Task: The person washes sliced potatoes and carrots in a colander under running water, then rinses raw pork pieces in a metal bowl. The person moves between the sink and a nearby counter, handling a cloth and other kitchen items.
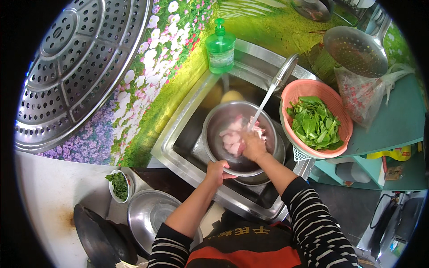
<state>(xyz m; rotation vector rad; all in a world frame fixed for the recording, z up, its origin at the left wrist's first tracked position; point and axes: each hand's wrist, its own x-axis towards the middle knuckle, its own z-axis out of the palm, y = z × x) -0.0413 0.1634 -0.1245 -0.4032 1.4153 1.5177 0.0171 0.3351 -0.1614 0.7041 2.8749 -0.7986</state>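
A stainless steel bowl [214, 112] sits in the metal sink [181, 134], resting over another metal vessel whose rim shows at the lower right. Pieces of raw pink meat [233, 142] lie in it. My left hand [218, 171] grips the bowl's near rim, thumb on the inner side. Inside the bowl, my right hand [254, 144] is on the meat; its fingers are blurred and partly hidden, so whether they hold a piece is unclear. From the faucet [285, 68] a stream of water [263, 104] falls onto the meat beside my right hand.
Right of the sink, a pink plastic colander [301, 87] holds green leaves [315, 124]. A green pump bottle [220, 50] stands at the sink's back corner. Left are a bowl of chopped greens [119, 186], a large metal basin [150, 207] and a dark wok [97, 234]. A skimmer [355, 50] hangs upper right.
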